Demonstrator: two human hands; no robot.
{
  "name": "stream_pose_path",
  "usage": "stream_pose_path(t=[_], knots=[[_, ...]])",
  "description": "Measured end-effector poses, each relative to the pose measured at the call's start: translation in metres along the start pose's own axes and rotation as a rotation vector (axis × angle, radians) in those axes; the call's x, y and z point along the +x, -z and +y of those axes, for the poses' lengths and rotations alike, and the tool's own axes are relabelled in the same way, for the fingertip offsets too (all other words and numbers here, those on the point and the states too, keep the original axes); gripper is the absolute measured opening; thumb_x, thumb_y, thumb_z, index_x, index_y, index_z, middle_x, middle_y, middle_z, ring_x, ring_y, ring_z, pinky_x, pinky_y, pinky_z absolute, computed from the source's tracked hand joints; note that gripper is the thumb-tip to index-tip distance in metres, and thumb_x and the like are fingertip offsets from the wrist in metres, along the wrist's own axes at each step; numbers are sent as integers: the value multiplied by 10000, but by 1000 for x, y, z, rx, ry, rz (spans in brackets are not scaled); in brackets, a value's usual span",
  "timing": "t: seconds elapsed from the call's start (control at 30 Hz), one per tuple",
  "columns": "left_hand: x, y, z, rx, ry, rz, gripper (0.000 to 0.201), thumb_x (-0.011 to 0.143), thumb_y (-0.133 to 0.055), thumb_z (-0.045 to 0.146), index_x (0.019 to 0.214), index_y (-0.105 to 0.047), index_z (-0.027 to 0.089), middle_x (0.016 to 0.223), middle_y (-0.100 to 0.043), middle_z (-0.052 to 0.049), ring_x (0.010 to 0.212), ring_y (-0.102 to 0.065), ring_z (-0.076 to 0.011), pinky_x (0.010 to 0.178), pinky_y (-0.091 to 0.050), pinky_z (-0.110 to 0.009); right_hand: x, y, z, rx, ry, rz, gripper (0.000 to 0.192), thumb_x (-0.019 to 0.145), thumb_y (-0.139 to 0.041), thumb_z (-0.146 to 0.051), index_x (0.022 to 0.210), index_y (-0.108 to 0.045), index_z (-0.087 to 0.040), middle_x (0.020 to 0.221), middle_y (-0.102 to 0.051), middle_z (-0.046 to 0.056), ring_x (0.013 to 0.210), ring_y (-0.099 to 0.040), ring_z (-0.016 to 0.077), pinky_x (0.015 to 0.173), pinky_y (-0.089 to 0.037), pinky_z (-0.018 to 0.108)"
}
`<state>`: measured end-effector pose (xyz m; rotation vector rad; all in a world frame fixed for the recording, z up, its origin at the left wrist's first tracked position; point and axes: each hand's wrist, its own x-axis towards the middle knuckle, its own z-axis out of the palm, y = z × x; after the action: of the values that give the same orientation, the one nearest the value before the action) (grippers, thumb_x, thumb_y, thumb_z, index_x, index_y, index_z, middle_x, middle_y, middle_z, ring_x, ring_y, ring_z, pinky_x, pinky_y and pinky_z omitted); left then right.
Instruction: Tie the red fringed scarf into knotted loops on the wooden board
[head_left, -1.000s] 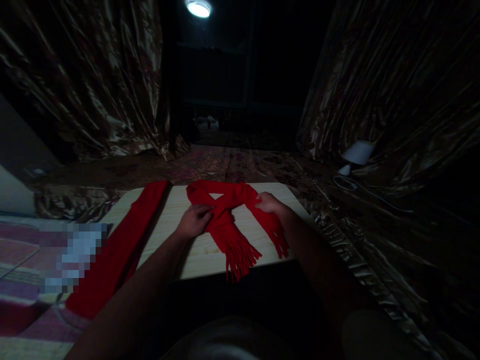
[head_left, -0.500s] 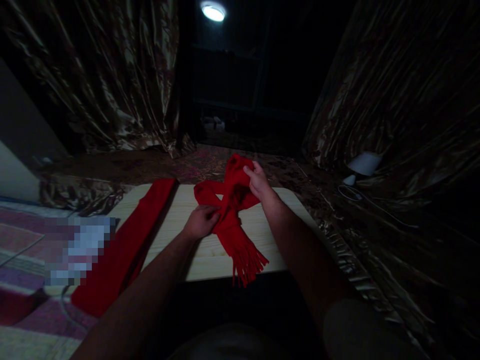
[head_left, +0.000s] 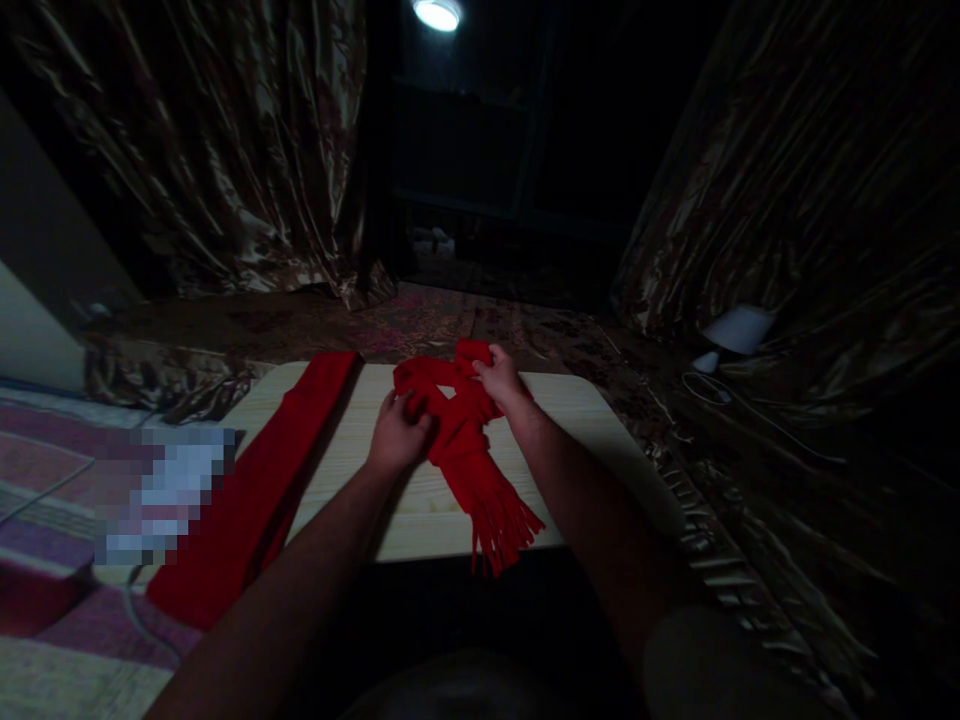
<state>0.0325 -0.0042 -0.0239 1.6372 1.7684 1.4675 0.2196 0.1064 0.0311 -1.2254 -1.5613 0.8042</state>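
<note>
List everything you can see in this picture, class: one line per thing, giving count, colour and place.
scarf: 1, red, fringed, crossed on the board's middle, fringe over the near edge
second scarf: 1, red, laid flat over the board's left edge
board: 1, pale wood, centre
curtains: 2, brown, shiny, left and right
lamp: 1, white, lit, top
white object: 1, right, by the curtain
cable: 1, white, right
rug: 1, striped, left
left hand: 1, on the crossing
right hand: 1, gripping the lifted end
</note>
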Motion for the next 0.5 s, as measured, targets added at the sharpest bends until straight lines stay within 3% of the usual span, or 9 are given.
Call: stream_pose_path(t=[0.13,0.3,0.5], knots=[[1,2,-6,-335,323,63,609,762,-714,397,1319,-571,197,1141,-674,-152,1097,-660,-324,932,-533,-461,-16,-7,17,-260,-60,-154,166,730,-672,-131,860,-595,-200,849,-668,-35,771,-602,133,777,-486,249],[-8,-3,12,-837,495,-15,409,766,-673,296,1157,-618,187,917,-701,-83,842,-717,-226,796,-596,-373,-30,-8,28,-363,-59,-84,155,797,-675,-178,931,-606,-213,894,-680,-21,792,-597,132,789,-469,244],[0,-18,46,-1044,746,-99,208,715,-647,189,915,-664,133,871,-743,-123,832,-736,-257,791,-615,-366,-32,-9,26,-400,-17,-103,166,805,-685,-172,946,-614,-223,965,-702,1,857,-625,150,828,-471,258]])
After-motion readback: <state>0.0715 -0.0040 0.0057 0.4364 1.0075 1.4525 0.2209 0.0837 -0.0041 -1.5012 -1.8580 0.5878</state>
